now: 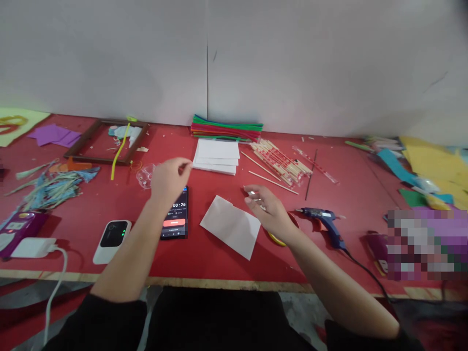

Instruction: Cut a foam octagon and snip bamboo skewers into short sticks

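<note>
My left hand (168, 179) hovers above the red table (219, 253) over a black phone (176, 220) that shows a timer; its fingers are curled together in a loose pinch and I cannot make out anything in them. My right hand (265, 207) hangs palm down beside a folded white paper (231, 226), fingers bent, with something small and shiny by the fingertips that is too small to name. A stack of white sheets (216, 156) lies just beyond both hands.
Wooden sticks (280, 163) and a pile of coloured pipe cleaners (226, 129) sit at the back. A blue glue gun (323, 222) lies right, a wooden frame (106, 141) back left, a white device (111, 240) and charger (31, 247) front left. Coloured papers (427, 165) crowd the right.
</note>
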Demonstrator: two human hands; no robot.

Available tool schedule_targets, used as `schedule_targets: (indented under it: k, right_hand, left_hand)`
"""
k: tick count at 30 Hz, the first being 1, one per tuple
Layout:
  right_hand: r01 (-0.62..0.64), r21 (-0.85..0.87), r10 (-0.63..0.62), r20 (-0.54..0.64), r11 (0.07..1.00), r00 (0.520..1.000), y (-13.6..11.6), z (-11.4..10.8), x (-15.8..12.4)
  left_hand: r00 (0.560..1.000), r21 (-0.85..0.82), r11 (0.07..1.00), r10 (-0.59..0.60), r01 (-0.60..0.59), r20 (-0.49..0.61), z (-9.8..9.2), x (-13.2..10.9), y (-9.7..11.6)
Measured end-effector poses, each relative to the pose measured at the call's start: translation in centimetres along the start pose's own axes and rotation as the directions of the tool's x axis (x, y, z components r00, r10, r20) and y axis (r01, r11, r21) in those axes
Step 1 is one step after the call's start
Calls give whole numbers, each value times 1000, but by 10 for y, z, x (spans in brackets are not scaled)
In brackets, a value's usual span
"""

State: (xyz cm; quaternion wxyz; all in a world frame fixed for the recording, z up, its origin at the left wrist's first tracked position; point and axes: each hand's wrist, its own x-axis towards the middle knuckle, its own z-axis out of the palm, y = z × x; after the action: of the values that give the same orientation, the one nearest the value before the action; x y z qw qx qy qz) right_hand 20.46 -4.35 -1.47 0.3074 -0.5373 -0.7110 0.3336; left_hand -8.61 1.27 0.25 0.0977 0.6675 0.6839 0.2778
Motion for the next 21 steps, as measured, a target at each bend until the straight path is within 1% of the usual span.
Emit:
schedule_targets:
  k: [2, 4, 5, 8, 10, 13, 15, 16, 17, 19, 21]
  right_hand:
    - [74, -142, -72, 18, 987, 997, 2, -3, 8]
    - [141, -260, -134, 45, 955, 990, 7, -6, 22]
    - [154, -296, -145, 53, 943, 988, 10, -8, 31]
    - [139, -372, -136, 35, 918, 990, 20, -16, 68]
    - [117, -418, -122, 15, 901, 992, 26, -22, 99]
    - [92, -472, -104, 1, 877, 995, 30, -26, 152]
    - [84, -494, -90, 12, 865, 996, 30, -23, 188]
    - [85, -501, -82, 28, 862, 996, 29, -20, 206]
    - [88, -505, -73, 48, 859, 996, 29, -16, 223]
    - [98, -511, -53, 101, 854, 993, 29, -5, 254]
    - [107, -513, -32, 154, 851, 988, 30, 4, 277]
  left_hand:
    - [998, 51, 998, -44, 46, -37, 4, 32, -23]
    - [996, 98, 992, -81, 85, -40, 11, 59, -45]
    - [995, 122, 987, -98, 102, -35, 14, 69, -54]
    - [993, 189, 975, -120, 121, -14, 21, 88, -75]
    - [995, 226, 969, -97, 97, -9, 23, 91, -78]
    - [1000, 258, 966, -11, 17, -24, 22, 84, -68]
    - [998, 258, 964, 68, -69, 13, 23, 76, -53]
    - [991, 249, 960, 119, -130, 59, 25, 72, -45]
    - [979, 236, 953, 170, -192, 112, 28, 68, -36]
    - [939, 203, 929, 265, -310, 222, 37, 61, -19]
    - [895, 181, 904, 322, -387, 308, 48, 58, -5]
